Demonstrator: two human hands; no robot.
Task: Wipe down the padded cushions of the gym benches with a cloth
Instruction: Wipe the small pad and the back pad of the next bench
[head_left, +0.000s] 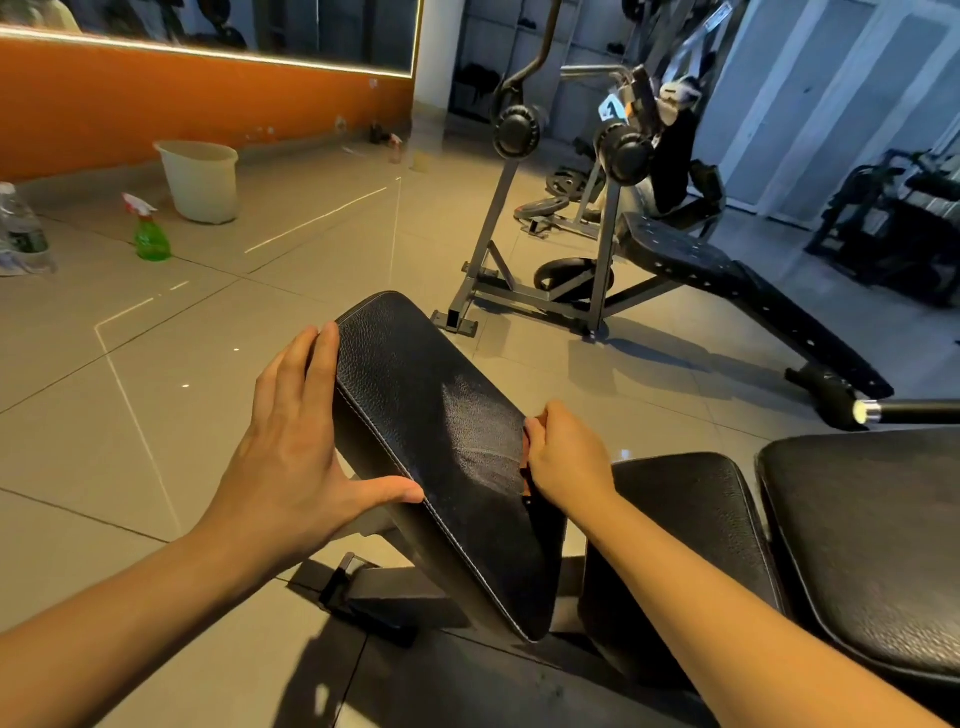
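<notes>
A black padded backrest cushion (431, 415) stands tilted in the middle of the view, with a wiped streak on its leather. My left hand (291, 447) rests against its left edge, fingers straight and thumb spread onto the lower face. My right hand (566, 457) is curled at the cushion's right edge and grips a dark cloth (537, 501); only a small strip of it hangs below the fingers. The bench's black seat cushion (691, 519) lies under my right forearm.
Another black cushion (872, 545) is at the right, with a bar end (878, 411) above it. A second bench with a rack (691, 260) stands behind. On the tiled floor at the left are a green spray bottle (151, 236), a white bucket (200, 179) and a water bottle (21, 228).
</notes>
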